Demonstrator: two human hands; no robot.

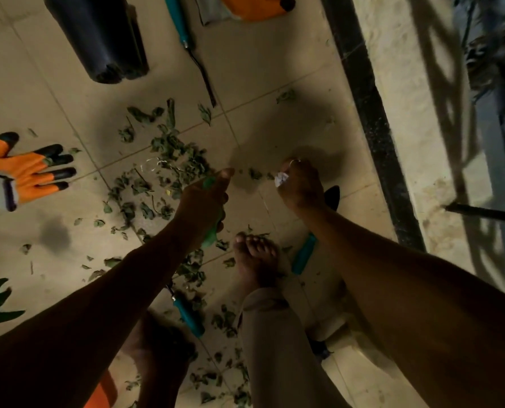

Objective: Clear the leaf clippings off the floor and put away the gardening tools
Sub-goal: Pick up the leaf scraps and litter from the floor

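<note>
An orange glove (24, 172) lies at nine o'clock on the floor (275, 83), with leaf clippings (169, 154) scattered toward centre. The left hand (204, 198) grips a green handle (211, 241); at its three o'clock the right hand (301, 187) pinches a white scrap (281, 179).

The pale tiled floor (275, 69) is strewn with leaf clippings (169, 145) (thickest mid-frame). An orange glove (24, 172) lies at left, a second glove (254, 7) at the top edge near a teal-handled tool (192, 51) and black pots (98, 36) on their side
</note>
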